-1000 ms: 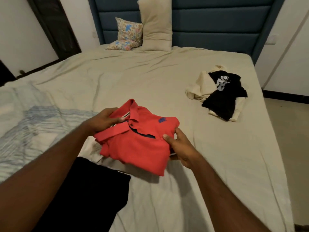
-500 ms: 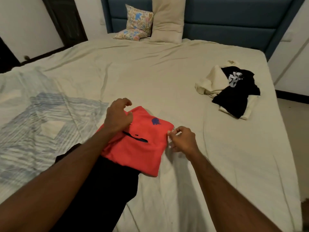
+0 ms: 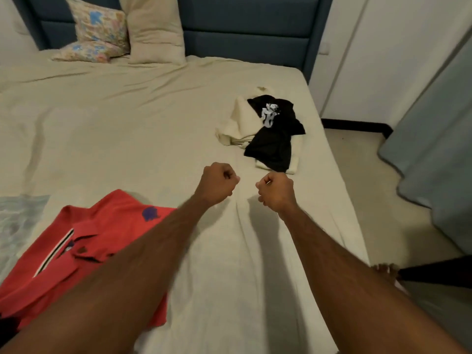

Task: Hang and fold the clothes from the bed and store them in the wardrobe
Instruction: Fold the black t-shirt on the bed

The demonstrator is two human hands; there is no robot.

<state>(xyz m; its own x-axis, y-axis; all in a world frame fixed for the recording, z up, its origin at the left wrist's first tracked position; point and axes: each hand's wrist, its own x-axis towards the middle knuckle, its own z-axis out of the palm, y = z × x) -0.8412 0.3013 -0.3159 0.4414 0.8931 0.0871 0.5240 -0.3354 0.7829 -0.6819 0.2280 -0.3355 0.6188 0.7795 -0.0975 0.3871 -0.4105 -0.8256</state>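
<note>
A folded red polo shirt [image 3: 84,251] lies on the bed [image 3: 127,129] at the lower left, partly under my left forearm. Further right, near the bed's right edge, a black printed T-shirt [image 3: 274,139] lies crumpled on a cream garment [image 3: 236,126]. My left hand [image 3: 217,183] and my right hand [image 3: 275,192] hover side by side over the sheet between the two piles. Both are curled into fists and hold nothing.
Two pillows, a floral one [image 3: 99,29] and a plain beige one [image 3: 154,29], lean against the blue headboard [image 3: 245,34]. A striped blanket [image 3: 18,215] shows at the left edge. White wardrobe doors [image 3: 383,60] and a grey-blue panel [image 3: 439,139] stand right of the bed, past a strip of floor.
Both hands have let go of the red polo, which now lies on the bed. They have moved right and forward toward the black and cream pile, and the view has turned right.
</note>
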